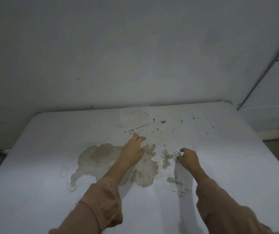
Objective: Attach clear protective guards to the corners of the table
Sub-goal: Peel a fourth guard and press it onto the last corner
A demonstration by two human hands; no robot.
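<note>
Left hand (132, 150) reaches open over the stained table (42, 157); right hand (188, 159) curls beside faint clear pieces (176, 155), grip indiscernible.

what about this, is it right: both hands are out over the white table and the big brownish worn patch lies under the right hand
No. The head view shows the big brownish worn patch under the left hand; the right hand has only small flecks beside it. Both hands are indeed out over the white table.
</note>
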